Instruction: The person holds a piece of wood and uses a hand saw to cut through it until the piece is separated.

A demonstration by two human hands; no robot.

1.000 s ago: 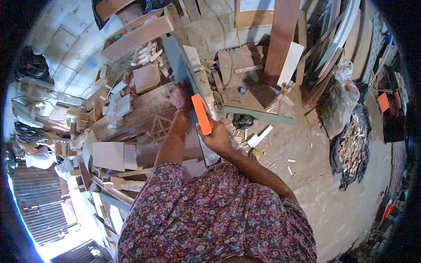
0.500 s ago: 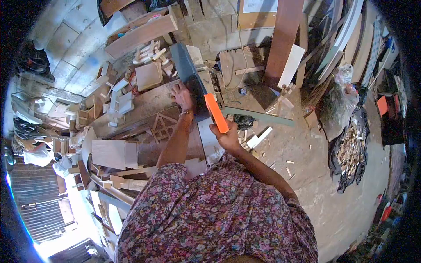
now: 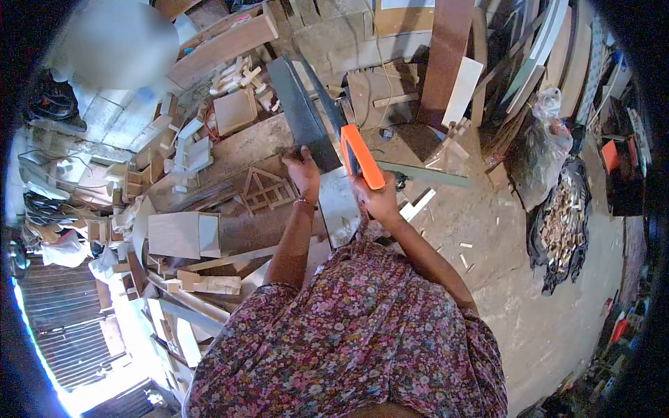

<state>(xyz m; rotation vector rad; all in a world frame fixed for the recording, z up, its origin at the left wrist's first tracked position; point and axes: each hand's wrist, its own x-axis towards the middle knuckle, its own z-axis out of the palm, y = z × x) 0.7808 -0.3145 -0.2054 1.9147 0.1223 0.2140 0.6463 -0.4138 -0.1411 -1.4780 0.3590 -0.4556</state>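
My right hand [image 3: 376, 198] is closed round the orange handle of a hand saw [image 3: 362, 159]. The saw's dark blade points up and away, beside the right edge of a dark grey board [image 3: 300, 111]. My left hand [image 3: 302, 171] is at the board's near left edge, its fingers curled; whether it grips the board is hard to make out. Below the board lies a pale white panel [image 3: 339, 202] on the workbench.
On the bench at the left are a small wooden lattice frame [image 3: 267, 190], a pale wooden box [image 3: 182, 235] and wood offcuts. A green strip [image 3: 428, 174] extends to the right. Tall planks [image 3: 446, 63] lean at the back; a black bag of wood scraps [image 3: 559, 226] sits on the floor.
The saw has moved right and nearer to me, its blade now apart from the board. My left hand has slid back toward me along the board, and its fingers have curled.
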